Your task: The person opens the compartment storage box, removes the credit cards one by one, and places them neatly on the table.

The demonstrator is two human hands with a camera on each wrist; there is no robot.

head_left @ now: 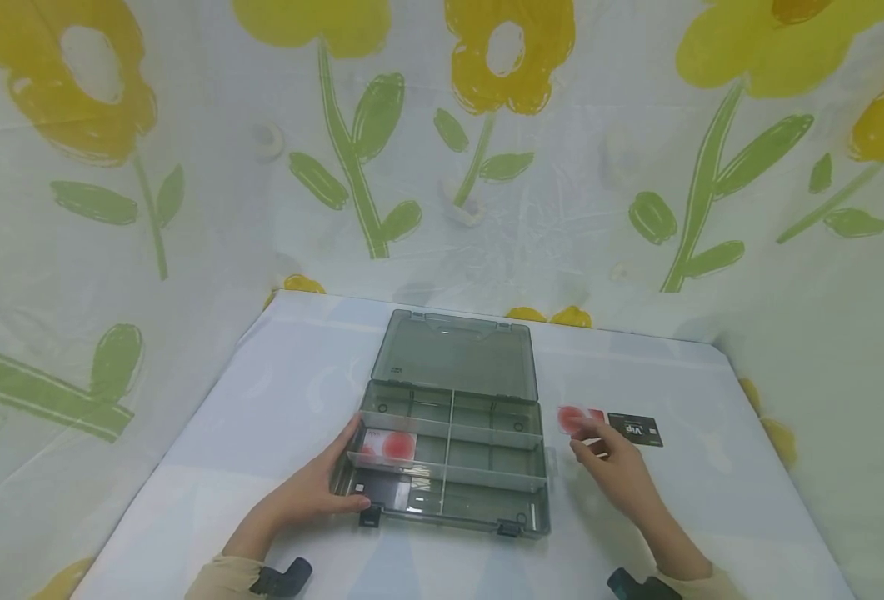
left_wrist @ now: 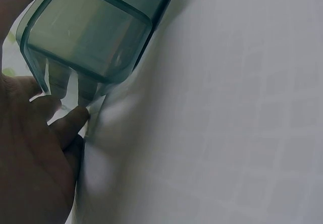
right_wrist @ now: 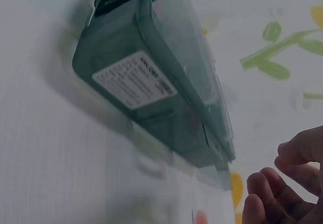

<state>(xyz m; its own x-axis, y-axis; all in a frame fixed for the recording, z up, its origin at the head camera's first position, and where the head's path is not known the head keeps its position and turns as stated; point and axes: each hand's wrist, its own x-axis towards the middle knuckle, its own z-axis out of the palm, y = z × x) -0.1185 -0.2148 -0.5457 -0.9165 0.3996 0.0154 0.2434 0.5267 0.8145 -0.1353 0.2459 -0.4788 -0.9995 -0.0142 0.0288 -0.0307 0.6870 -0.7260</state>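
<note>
A grey-green translucent divided storage box lies on the table with its lid folded back. My left hand grips its left side, thumb by the front corner and fingers along the wall; in the left wrist view these fingers curl beside the box. My right hand hovers at the near edge of a red-and-white card, overlapping it. Nothing shows between its bent fingers in the right wrist view. Beside that card lies a black Vip card.
Inside the box, a red-and-white card sits in the middle row's left compartment. A dark card lies in the front left one. A white label is on the box's right wall. A flowered curtain stands behind the table.
</note>
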